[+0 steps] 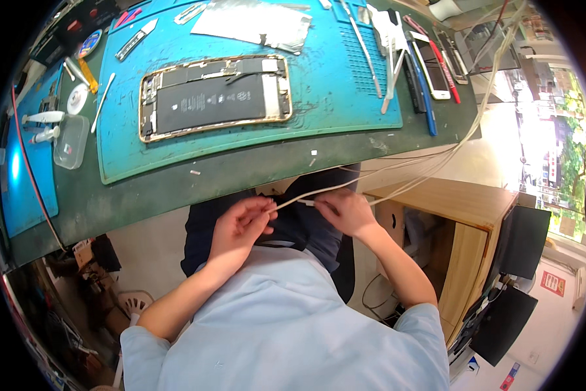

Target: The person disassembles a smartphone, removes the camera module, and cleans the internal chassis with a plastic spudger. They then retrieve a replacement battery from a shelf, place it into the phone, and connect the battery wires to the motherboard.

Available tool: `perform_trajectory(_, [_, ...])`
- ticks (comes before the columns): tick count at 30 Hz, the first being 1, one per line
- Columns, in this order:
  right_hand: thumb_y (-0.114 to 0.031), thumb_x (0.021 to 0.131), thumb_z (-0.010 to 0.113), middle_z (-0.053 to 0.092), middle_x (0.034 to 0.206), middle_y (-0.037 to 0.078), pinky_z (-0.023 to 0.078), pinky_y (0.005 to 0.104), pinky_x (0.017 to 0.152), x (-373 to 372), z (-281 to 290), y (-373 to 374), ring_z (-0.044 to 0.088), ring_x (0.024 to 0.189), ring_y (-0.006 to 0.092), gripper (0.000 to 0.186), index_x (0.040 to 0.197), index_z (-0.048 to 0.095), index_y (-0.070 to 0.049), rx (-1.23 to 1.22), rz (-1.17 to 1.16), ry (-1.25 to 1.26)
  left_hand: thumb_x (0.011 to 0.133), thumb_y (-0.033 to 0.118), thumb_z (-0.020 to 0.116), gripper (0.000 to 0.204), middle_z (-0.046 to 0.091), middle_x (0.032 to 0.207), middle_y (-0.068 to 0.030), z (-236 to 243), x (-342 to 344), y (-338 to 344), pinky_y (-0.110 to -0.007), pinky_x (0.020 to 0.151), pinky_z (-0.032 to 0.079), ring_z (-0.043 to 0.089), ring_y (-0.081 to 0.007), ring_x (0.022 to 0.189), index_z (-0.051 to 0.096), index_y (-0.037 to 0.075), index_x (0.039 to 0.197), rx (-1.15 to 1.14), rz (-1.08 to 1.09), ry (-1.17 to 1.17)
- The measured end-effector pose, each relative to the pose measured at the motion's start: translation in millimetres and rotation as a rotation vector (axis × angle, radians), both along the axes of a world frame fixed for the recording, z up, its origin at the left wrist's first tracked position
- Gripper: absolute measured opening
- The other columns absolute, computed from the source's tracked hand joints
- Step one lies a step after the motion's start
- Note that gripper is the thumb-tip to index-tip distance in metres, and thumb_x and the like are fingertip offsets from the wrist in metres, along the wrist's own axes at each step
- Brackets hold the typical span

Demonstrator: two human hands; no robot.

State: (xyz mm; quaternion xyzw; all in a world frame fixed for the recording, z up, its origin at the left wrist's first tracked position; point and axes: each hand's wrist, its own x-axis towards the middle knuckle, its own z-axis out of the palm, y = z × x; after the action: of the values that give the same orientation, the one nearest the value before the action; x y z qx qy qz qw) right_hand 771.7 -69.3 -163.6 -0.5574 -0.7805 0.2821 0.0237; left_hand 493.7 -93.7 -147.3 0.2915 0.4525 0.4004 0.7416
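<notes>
Over my lap, just off the table's near edge, both hands are on thin white cables (371,174). The fingertips of my left hand (239,228) pinch one cable near its end. Beside it on the right, my right hand (348,210) is closed on a cable, and a small white end, perhaps a plug (306,202), sticks out between its fingers. From my hands the cables run up to the far right. On the blue mat lies an opened smartphone (214,98) with its black battery showing; neither hand touches it.
The blue work mat (345,120) covers much of the dark table (169,199). Tweezers (392,78), pens (426,98) and a white phone (432,72) lie at the right. A cotton swab (103,102) and a clear plastic box (71,141) lie left. A wooden cabinet (465,260) stands right.
</notes>
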Motion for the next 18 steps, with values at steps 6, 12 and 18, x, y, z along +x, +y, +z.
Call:
perform_trajectory(6, [-0.017,0.086,0.072,0.064,0.074,0.003,0.046,0.0314,0.055,-17.6,82.3,-14.2,0.06,0.06,0.0184,0.008,0.089,0.072,-0.01,-0.141,-0.017,0.409,0.102,0.007,0.055,0.031,0.065,0.124,-0.0138,-7.1,-9.4,12.5,-0.033,0.091,0.055,0.065,-0.0228,0.111,0.056,-0.001,0.132,0.047,0.017,0.021])
perform_trajectory(12, [-0.01,0.084,0.075,0.065,0.072,0.003,0.042,0.0262,0.049,-29.0,92.4,-10.1,0.056,0.054,0.0142,0.006,0.087,0.072,-0.007,-0.018,-0.075,0.552,0.103,0.006,0.052,0.039,0.059,0.133,-0.0157,21.4,-17.8,13.3,-0.034,0.096,0.052,0.062,-0.0229,0.117,0.048,0.0,0.141,-0.018,-0.038,-0.054])
perform_trajectory(18, [-0.007,0.084,0.074,0.067,0.072,0.003,0.043,0.0245,0.048,-40.4,97.2,-5.2,0.058,0.053,0.0127,0.003,0.086,0.072,-0.005,0.032,-0.084,0.576,0.1,0.006,0.058,0.044,0.058,0.132,-0.0148,38.0,-29.0,-2.5,-0.035,0.091,0.054,0.062,-0.0229,0.116,0.045,0.001,0.141,0.12,-0.061,-0.085])
